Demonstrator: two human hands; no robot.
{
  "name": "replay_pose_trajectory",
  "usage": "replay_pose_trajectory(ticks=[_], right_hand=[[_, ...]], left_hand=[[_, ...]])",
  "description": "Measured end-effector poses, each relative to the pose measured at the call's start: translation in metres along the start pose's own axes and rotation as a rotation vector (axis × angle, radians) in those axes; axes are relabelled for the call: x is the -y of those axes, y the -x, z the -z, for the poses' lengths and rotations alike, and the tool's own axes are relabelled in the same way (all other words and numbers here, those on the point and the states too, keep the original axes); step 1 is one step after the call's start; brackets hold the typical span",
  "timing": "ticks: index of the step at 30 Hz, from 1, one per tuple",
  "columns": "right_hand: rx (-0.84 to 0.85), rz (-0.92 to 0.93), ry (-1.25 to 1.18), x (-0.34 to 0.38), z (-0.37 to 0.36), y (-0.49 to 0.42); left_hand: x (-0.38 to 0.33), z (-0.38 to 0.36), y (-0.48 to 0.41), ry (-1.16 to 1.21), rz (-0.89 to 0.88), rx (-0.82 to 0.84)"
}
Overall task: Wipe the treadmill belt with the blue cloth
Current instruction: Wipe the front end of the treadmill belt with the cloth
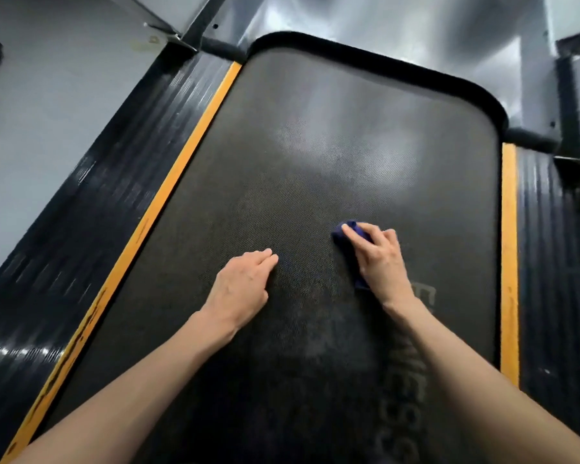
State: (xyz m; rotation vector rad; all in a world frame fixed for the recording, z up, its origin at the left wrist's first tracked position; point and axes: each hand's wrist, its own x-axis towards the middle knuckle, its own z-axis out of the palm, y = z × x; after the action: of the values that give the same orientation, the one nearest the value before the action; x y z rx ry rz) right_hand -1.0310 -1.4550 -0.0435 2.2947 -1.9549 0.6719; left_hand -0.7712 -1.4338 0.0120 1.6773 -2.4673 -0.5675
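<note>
The treadmill belt [315,169] is black with a fine dimpled weave, rounded at its far corners, with pale sheen patches and faint grey lettering [402,396] near the right arm. The blue cloth [347,231] sits bunched on the belt's right half under the right hand [380,262], whose fingers curl over and grip it. The left hand [241,286] rests flat on the belt, fingers loose, holding nothing. Orange stripes [168,182] edge the belt beside ribbed black side rails [91,236]. A smooth grey housing [365,25] lies beyond.
</note>
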Motion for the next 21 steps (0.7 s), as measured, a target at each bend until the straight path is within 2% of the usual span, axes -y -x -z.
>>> replay_pose_trajectory(ticks=[4, 6, 8, 12, 14, 15, 16, 17, 21], right_hand=[[-0.031, -0.555, 0.013, -0.06, 0.033, -0.004], [-0.078, -0.715, 0.023, -0.047, 0.031, -0.008], [-0.119, -0.622, -0.059, -0.007, 0.016, -0.01], [0.059, -0.071, -0.137, 0.085, -0.016, 0.002], [0.114, 0.149, -0.082, 0.087, -0.014, 0.002], [0.116, 0.204, -0.023, 0.071, -0.01, -0.001], [0.117, 0.173, 0.024, 0.051, -0.005, -0.004], [0.098, 0.064, 0.059, 0.027, 0.003, -0.006], [0.024, -0.565, 0.089, -0.05, 0.038, -0.009]], left_hand=[[0.0, -0.001, -0.011, -0.218, -0.077, 0.015], [-0.001, 0.0, -0.013, -0.244, -0.086, 0.038], [-0.004, 0.001, -0.017, -0.268, -0.071, 0.084], [-0.008, -0.001, -0.024, -0.283, -0.019, 0.076], [-0.013, 0.003, -0.025, -0.295, -0.024, 0.052], [-0.013, 0.003, -0.024, -0.282, -0.025, 0.056], [-0.011, 0.002, -0.023, -0.261, 0.009, 0.068], [-0.009, 0.0, -0.021, -0.259, 0.028, 0.052], [-0.006, -0.004, -0.016, -0.265, -0.004, 0.05]])
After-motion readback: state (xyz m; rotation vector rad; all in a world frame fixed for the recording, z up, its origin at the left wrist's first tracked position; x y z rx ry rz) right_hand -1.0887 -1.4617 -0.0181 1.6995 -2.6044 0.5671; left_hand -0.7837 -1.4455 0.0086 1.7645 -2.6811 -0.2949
